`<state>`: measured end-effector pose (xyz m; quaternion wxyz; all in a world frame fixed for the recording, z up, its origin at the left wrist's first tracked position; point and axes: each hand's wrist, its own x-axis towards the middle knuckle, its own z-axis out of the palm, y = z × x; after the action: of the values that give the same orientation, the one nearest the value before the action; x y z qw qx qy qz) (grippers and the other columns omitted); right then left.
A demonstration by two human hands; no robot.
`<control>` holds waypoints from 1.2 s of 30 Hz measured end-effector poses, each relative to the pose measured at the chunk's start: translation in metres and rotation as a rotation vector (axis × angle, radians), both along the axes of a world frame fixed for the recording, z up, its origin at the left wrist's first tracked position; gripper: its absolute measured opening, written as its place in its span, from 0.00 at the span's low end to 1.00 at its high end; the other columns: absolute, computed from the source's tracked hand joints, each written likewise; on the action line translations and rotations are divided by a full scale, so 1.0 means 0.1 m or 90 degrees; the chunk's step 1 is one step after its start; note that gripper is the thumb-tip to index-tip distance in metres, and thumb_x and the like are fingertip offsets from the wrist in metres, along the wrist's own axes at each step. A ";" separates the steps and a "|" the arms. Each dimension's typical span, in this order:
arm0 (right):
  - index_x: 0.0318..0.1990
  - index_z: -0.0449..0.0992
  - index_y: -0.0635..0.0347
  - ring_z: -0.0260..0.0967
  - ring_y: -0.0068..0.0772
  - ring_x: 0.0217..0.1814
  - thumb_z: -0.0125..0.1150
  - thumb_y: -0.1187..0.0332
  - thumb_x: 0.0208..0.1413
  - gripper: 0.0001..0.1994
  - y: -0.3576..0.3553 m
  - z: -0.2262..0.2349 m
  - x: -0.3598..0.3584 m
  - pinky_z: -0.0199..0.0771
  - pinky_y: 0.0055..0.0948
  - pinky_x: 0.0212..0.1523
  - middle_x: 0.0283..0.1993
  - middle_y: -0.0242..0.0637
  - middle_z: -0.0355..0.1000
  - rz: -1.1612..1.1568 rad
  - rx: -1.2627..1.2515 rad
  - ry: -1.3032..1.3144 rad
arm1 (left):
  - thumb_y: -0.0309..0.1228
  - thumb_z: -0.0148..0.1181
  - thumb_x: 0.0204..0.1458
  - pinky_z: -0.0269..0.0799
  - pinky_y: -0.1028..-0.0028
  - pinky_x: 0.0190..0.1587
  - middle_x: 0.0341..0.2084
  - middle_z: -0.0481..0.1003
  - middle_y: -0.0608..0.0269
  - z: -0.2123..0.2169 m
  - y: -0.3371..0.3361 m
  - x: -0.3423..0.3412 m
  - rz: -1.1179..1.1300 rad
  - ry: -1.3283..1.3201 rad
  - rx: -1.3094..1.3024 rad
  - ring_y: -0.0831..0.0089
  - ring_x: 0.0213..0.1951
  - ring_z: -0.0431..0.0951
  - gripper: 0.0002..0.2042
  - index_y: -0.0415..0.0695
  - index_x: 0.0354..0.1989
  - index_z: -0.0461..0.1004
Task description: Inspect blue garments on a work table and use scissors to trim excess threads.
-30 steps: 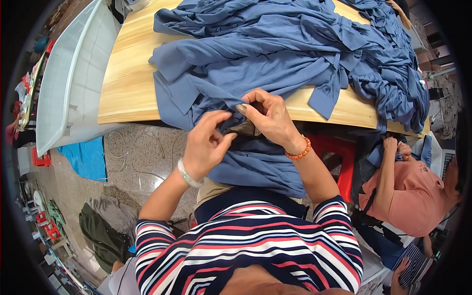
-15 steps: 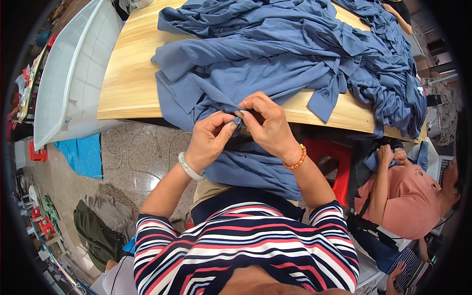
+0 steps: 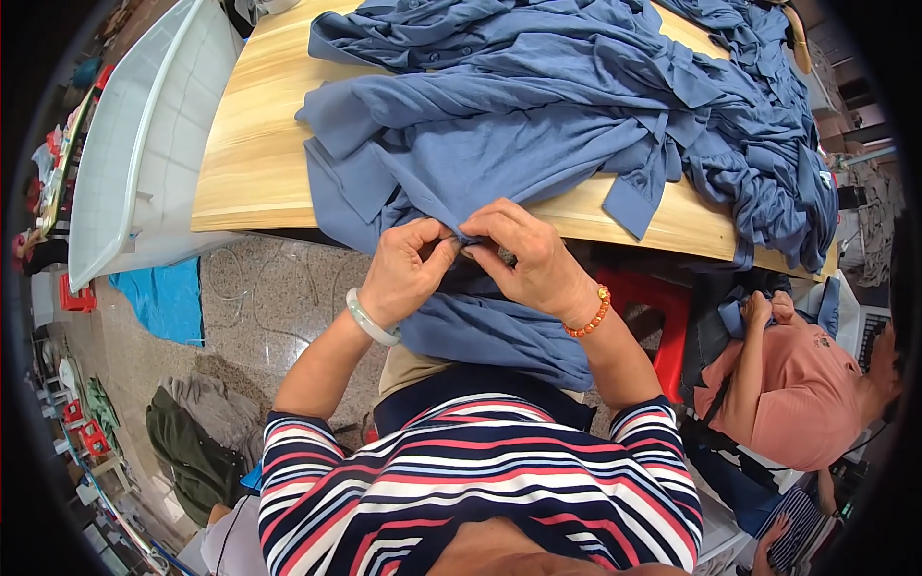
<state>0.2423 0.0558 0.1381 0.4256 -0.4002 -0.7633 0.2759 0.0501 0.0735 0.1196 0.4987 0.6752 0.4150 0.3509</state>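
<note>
A blue-grey buttoned shirt (image 3: 509,154) lies partly on the wooden table (image 3: 252,144), and cloth of the same colour hangs over its front edge onto my lap. My left hand (image 3: 405,274) pinches the shirt's edge between thumb and forefinger. Close against it, my right hand (image 3: 536,261) grips the same bit of cloth, thumb below and fingers above. The fingertips nearly meet just off the table edge and hide most of the pinched spot. More blue-grey garments (image 3: 768,182) are heaped along the table's right side.
A clear plastic bin (image 3: 120,163) stands left of the table. On the floor lie a bright blue sheet (image 3: 165,300) and a dark green garment (image 3: 182,437). A red stool (image 3: 677,336) is at right, beside a co-worker in a pink top (image 3: 792,394) handling blue-grey cloth.
My right hand has shifted slightly down, its fingers folding closer over the cloth. A small round button, seen earlier at my left fingertips, is now covered.
</note>
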 end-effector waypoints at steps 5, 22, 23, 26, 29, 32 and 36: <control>0.39 0.76 0.65 0.73 0.39 0.32 0.63 0.84 0.46 0.11 -0.01 -0.09 0.04 0.74 0.29 0.31 0.38 0.41 0.73 -0.005 0.051 -0.011 | 0.19 0.60 0.47 0.67 0.74 0.26 0.26 0.73 0.60 0.07 -0.05 0.07 0.083 0.095 0.121 0.70 0.21 0.69 0.04 0.35 0.32 0.74; 0.42 0.76 0.67 0.72 0.40 0.30 0.63 0.81 0.49 0.12 -0.05 -0.14 0.00 0.72 0.31 0.30 0.34 0.42 0.72 -0.069 0.058 -0.014 | 0.15 0.56 0.54 0.74 0.81 0.36 0.38 0.74 0.61 -0.11 0.25 -0.16 -0.148 -0.227 -0.116 0.80 0.33 0.76 0.07 0.34 0.40 0.74; 0.42 0.76 0.67 0.72 0.40 0.30 0.63 0.81 0.49 0.12 -0.04 -0.16 0.01 0.72 0.31 0.30 0.34 0.42 0.72 -0.067 0.059 -0.013 | 0.15 0.56 0.54 0.74 0.81 0.36 0.38 0.74 0.61 -0.12 0.26 -0.15 -0.147 -0.227 -0.114 0.80 0.33 0.76 0.07 0.34 0.40 0.74; 0.40 0.75 0.67 0.71 0.41 0.30 0.62 0.81 0.50 0.10 -0.04 -0.17 -0.01 0.71 0.32 0.29 0.33 0.43 0.71 -0.061 0.079 -0.034 | 0.15 0.56 0.53 0.73 0.80 0.35 0.37 0.74 0.62 -0.11 0.23 -0.13 -0.133 -0.213 -0.103 0.80 0.33 0.75 0.06 0.34 0.39 0.74; 0.39 0.75 0.66 0.71 0.42 0.29 0.62 0.81 0.49 0.08 -0.04 -0.18 -0.05 0.71 0.33 0.28 0.32 0.42 0.71 -0.109 0.075 -0.034 | 0.15 0.57 0.50 0.72 0.78 0.34 0.36 0.74 0.61 -0.08 0.22 -0.05 -0.091 -0.188 -0.027 0.78 0.32 0.75 0.06 0.35 0.36 0.73; 0.38 0.75 0.66 0.70 0.42 0.28 0.62 0.81 0.49 0.08 -0.07 -0.15 -0.10 0.70 0.34 0.28 0.31 0.42 0.71 -0.183 0.042 -0.011 | 0.14 0.59 0.46 0.72 0.75 0.33 0.33 0.74 0.57 0.02 0.13 0.07 -0.013 -0.040 0.231 0.70 0.30 0.76 0.09 0.36 0.35 0.72; 0.37 0.75 0.65 0.70 0.43 0.28 0.62 0.80 0.48 0.07 -0.09 -0.18 -0.20 0.71 0.33 0.27 0.30 0.42 0.70 -0.224 0.056 -0.014 | 0.13 0.58 0.42 0.71 0.71 0.28 0.29 0.74 0.54 -0.14 -0.01 0.16 0.127 0.013 0.436 0.61 0.27 0.75 0.12 0.38 0.36 0.71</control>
<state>0.2221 0.0470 0.1205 0.4757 -0.5116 -0.6976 0.1594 0.0660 0.0726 0.1060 0.2026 0.7628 0.3422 0.5098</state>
